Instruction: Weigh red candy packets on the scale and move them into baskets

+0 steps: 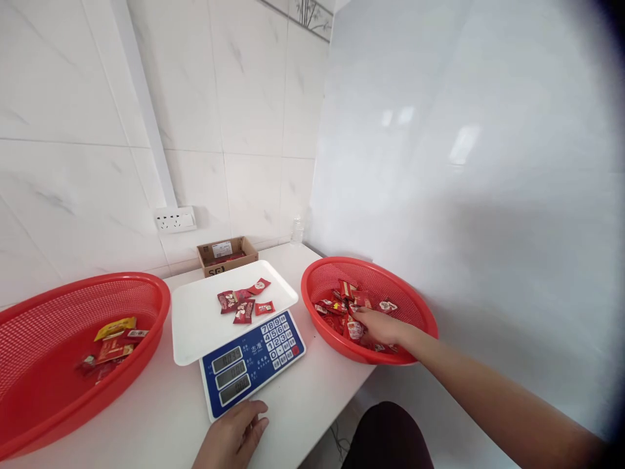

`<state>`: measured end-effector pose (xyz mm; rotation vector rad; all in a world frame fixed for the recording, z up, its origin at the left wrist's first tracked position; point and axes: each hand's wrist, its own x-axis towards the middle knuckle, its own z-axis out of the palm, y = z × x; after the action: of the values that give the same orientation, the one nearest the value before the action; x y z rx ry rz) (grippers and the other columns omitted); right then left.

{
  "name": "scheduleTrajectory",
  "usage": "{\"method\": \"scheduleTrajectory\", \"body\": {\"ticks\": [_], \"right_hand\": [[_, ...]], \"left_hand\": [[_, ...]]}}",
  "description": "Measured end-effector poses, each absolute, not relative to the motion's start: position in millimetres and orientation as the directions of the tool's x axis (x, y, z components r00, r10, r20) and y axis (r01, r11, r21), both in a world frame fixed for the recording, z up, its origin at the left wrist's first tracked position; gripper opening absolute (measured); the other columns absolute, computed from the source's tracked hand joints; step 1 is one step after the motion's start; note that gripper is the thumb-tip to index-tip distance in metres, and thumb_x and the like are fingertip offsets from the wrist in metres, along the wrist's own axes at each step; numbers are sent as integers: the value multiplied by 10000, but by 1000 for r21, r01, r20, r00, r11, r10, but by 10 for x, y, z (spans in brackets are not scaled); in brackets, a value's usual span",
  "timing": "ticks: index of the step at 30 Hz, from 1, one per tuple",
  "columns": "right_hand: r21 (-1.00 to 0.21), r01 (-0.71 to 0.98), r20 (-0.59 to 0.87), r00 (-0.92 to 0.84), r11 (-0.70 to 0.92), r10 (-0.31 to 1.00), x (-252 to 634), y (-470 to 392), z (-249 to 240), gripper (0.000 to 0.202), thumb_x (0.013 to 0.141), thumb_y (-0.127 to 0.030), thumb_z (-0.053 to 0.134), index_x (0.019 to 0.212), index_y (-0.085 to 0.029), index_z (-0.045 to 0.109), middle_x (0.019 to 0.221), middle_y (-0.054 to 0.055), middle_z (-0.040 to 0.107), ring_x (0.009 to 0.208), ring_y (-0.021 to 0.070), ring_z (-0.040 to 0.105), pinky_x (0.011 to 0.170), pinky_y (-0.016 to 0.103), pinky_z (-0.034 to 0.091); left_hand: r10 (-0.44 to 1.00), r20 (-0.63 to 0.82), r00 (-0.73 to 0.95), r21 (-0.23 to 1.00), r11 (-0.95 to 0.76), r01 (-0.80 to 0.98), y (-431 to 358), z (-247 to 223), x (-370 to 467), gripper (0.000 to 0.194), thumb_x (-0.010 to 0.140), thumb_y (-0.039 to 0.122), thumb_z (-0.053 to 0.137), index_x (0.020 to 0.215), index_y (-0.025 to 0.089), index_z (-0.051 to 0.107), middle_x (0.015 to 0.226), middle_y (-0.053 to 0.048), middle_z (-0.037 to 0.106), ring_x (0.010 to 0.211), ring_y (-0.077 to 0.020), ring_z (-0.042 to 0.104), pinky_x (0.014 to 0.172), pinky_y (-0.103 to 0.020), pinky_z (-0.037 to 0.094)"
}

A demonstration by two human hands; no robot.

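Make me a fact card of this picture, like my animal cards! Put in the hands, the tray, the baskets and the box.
Left hand: fingers loosely curled, beside the scale
Right hand: inside the right basket, fingers among small packets
Tray: white, on the scale, with a few red packets
Left basket: red, packets inside, one yellow
Box: cardboard, open, behind the tray

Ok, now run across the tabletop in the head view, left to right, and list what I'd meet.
Left red basket with a yellow packet in it → white weighing tray with red packets on it → right red basket, the right hand reaching inside.
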<state>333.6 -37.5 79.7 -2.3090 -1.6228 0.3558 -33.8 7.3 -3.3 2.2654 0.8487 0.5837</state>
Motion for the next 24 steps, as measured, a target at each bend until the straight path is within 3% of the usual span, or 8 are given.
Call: {"method": "scheduleTrajectory", "body": {"ticks": [5, 11, 13, 17, 19, 21, 24], "right_hand": [[-279, 880, -78, 377, -384, 923, 3445, -342, 894, 373, 597, -183, 631, 968, -202, 597, 887, 77, 679, 798, 260, 627, 626, 280, 416], [-294, 830, 70, 514, -475, 855, 3716, -278, 997, 489, 702, -384, 594, 1130, -177, 479, 936, 98, 660, 853, 270, 613, 657, 303, 422], [-403, 780, 117, 562, -478, 819, 3801, -249, 1030, 505, 703, -391, 598, 1134, -156, 478, 1006, 118, 647, 901, 268, 605, 699, 314, 439], [-797, 521, 44, 555, -306, 831, 3879, -234, 1066, 472, 763, -457, 521, 1153, -195, 474, 1133, 91, 609, 950, 210, 605, 705, 284, 487], [-862, 438, -16, 479, -254, 878, 3872, -253, 1048, 446, 791, -472, 478, 1157, -219, 484, 1143, 70, 608, 948, 185, 610, 705, 267, 497], [-759, 577, -70, 388, -301, 919, 3838, -278, 1003, 358, 796, -425, 481, 1085, -224, 550, 1068, 50, 643, 910, 178, 620, 720, 263, 487], [-450, 821, -145, 322, -352, 936, 3749, -302, 898, 153, 730, -297, 562, 829, -213, 644, 836, 28, 683, 804, 199, 625, 711, 284, 462]], "left_hand": [[726, 173, 666, 708, -562, 429, 88, -55, -344, 264, 852, 420, 436, 920, 253, 629, 840, -5, 670, 699, -146, 622, 626, -175, 491], [716, 221, 662, 694, -592, 409, 76, -43, -330, 253, 848, 429, 446, 901, 267, 632, 822, 11, 673, 670, -136, 625, 623, -165, 489], [714, 228, 662, 696, -595, 402, 72, -63, -327, 269, 852, 440, 437, 903, 263, 634, 826, 3, 673, 677, -139, 623, 632, -172, 489], [707, 225, 670, 692, -600, 401, 79, -100, -332, 255, 854, 420, 439, 910, 262, 632, 830, -2, 672, 689, -146, 624, 625, -178, 487], [708, 230, 668, 687, -604, 404, 85, -93, -337, 227, 850, 397, 451, 912, 269, 628, 842, 6, 672, 694, -142, 627, 629, -172, 486], [700, 220, 680, 680, -610, 407, 89, -63, -340, 209, 851, 375, 455, 920, 269, 621, 856, 13, 671, 700, -136, 629, 636, -165, 485], [676, 161, 719, 669, -610, 425, 91, 4, -342, 204, 861, 346, 443, 938, 257, 609, 851, 12, 670, 705, -130, 630, 640, -160, 485]]}}
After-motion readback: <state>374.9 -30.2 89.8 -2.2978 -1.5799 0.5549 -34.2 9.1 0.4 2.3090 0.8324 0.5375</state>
